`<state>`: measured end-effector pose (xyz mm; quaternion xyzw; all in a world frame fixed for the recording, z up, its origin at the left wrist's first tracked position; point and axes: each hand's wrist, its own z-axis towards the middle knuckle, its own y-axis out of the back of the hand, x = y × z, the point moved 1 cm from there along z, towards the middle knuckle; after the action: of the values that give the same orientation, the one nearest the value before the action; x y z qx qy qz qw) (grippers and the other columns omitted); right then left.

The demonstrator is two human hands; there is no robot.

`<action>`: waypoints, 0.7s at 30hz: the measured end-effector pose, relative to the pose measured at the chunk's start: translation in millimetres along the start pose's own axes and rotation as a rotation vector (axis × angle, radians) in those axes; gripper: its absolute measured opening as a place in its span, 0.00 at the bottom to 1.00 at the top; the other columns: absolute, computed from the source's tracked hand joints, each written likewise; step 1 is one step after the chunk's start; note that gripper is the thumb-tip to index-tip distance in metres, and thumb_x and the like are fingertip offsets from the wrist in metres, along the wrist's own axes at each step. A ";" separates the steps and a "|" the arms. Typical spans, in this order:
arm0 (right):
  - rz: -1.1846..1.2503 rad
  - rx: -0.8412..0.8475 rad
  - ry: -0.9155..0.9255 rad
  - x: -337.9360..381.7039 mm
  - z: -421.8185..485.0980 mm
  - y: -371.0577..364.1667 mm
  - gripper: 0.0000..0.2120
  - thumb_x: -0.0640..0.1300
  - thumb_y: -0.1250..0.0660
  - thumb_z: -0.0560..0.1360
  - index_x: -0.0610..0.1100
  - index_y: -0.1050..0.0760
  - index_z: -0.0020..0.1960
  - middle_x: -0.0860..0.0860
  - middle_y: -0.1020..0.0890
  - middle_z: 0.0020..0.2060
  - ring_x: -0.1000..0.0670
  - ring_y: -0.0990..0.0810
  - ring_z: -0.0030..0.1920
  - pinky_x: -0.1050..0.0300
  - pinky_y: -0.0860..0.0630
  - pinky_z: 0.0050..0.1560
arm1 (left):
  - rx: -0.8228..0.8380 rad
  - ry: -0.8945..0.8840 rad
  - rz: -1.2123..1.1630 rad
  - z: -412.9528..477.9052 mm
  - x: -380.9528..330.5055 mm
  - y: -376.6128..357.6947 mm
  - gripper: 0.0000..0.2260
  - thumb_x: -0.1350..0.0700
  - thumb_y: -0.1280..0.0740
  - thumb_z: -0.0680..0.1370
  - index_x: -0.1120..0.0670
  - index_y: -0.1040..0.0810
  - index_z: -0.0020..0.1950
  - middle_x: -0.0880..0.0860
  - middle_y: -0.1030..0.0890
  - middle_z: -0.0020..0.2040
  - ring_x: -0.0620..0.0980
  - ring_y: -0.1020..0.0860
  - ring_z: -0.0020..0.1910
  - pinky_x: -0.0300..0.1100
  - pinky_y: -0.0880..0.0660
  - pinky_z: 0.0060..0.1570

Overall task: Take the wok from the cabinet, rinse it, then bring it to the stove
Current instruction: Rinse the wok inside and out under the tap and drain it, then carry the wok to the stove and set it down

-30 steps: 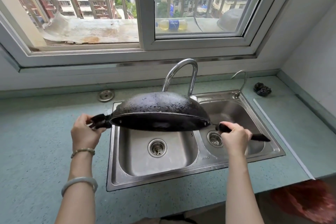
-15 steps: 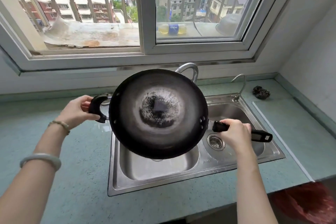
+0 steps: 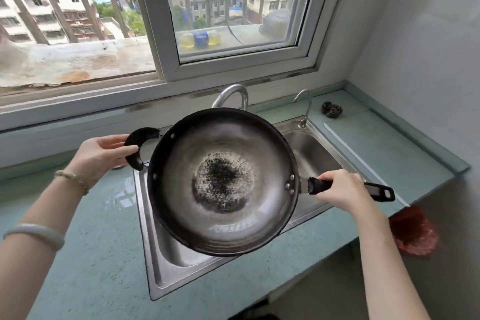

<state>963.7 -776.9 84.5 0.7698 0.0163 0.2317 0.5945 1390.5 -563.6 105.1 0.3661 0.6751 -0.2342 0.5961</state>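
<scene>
The wok [image 3: 223, 182] is hanging tilted above the sink [image 3: 153, 267], its inside facing the person.
The left hand [image 3: 101, 156] is pinching the loop handle [image 3: 137, 145] at its nine o'clock; the right hand [image 3: 342, 187] is gripping the long handle [image 3: 379, 191] at three o'clock.

Blue label [image 3: 201, 39] on bottle [image 3: 187, 40] outside the window [image 3: 166, 60], white lettering too blurred to read

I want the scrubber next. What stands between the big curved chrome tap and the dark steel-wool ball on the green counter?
Head view: only the thin curved chrome spout stands between the big curved chrome tap and the dark steel-wool ball.
</scene>
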 end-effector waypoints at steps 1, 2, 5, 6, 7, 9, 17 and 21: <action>0.032 0.021 -0.039 -11.6 -7.0 0.3 0.11 0.45 0.32 0.62 0.55 0.19 0.43 0.52 0.16 0.38 0.45 0.23 0.47 0.53 0.28 0.54 | 0.027 -0.004 -0.008 2.9 -5.1 -8.7 0.11 0.67 0.31 0.72 0.58 0.20 0.53 0.52 0.14 0.43 0.48 0.16 0.37 0.37 0.19 0.40; 0.066 0.034 -0.074 -22.3 -16.6 2.0 0.13 0.45 0.31 0.62 0.56 0.19 0.45 0.53 0.16 0.39 0.45 0.22 0.49 0.53 0.26 0.54 | 0.059 -0.003 -0.021 5.9 -10.4 -19.4 0.10 0.67 0.31 0.72 0.58 0.20 0.52 0.52 0.14 0.42 0.47 0.16 0.36 0.36 0.20 0.36; 0.119 -0.003 -0.185 -54.8 -51.2 10.7 0.15 0.45 0.30 0.62 0.58 0.19 0.46 0.54 0.16 0.43 0.45 0.22 0.52 0.54 0.25 0.55 | 0.164 0.003 -0.030 14.4 -19.2 -59.9 0.09 0.68 0.33 0.73 0.58 0.20 0.49 0.51 0.15 0.36 0.45 0.17 0.32 0.32 0.24 0.26; 0.114 -0.026 -0.227 -65.1 -64.6 15.2 0.16 0.43 0.30 0.62 0.56 0.19 0.48 0.52 0.16 0.44 0.45 0.22 0.53 0.56 0.26 0.55 | 0.201 -0.004 -0.021 17.0 -20.0 -76.2 0.09 0.69 0.33 0.73 0.59 0.21 0.50 0.50 0.15 0.37 0.45 0.17 0.33 0.33 0.23 0.29; 0.107 -0.049 -0.273 -76.3 -78.6 19.5 0.17 0.42 0.29 0.62 0.54 0.18 0.50 0.51 0.16 0.45 0.45 0.22 0.53 0.57 0.28 0.54 | 0.240 -0.016 0.003 20.1 -19.5 -92.7 0.09 0.68 0.32 0.73 0.60 0.21 0.51 0.50 0.14 0.39 0.45 0.17 0.34 0.34 0.21 0.33; 0.131 -0.087 -0.370 -100.5 -107.4 25.9 0.18 0.42 0.29 0.62 0.54 0.18 0.51 0.50 0.17 0.43 0.44 0.23 0.53 0.58 0.29 0.53 | 0.329 -0.025 0.046 22.8 -19.5 -127.5 0.12 0.67 0.30 0.72 0.61 0.21 0.54 0.51 0.14 0.42 0.46 0.16 0.37 0.36 0.20 0.38; 0.248 -0.242 -0.711 -190.2 -253.5 32.4 0.17 0.40 0.30 0.60 0.57 0.18 0.45 0.50 0.15 0.39 0.44 0.22 0.48 0.60 0.28 0.46 | 0.724 -0.029 0.138 -16.6 -29.8 -284.0 0.14 0.67 0.30 0.72 0.61 0.22 0.57 0.57 0.15 0.48 0.53 0.17 0.45 0.44 0.20 0.47; 0.290 -0.318 -0.877 -230.3 -346.4 26.8 0.15 0.40 0.30 0.60 0.57 0.18 0.42 0.50 0.16 0.35 0.45 0.20 0.42 0.62 0.30 0.39 | 0.902 -0.069 0.168 -69.4 -27.1 -368.3 0.10 0.68 0.32 0.73 0.60 0.21 0.53 0.54 0.15 0.43 0.50 0.16 0.36 0.42 0.19 0.44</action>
<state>621.2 -539.6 95.9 0.6887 -0.3789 -0.0342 0.6173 1062.2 -746.4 99.7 0.6343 0.4534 -0.4676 0.4164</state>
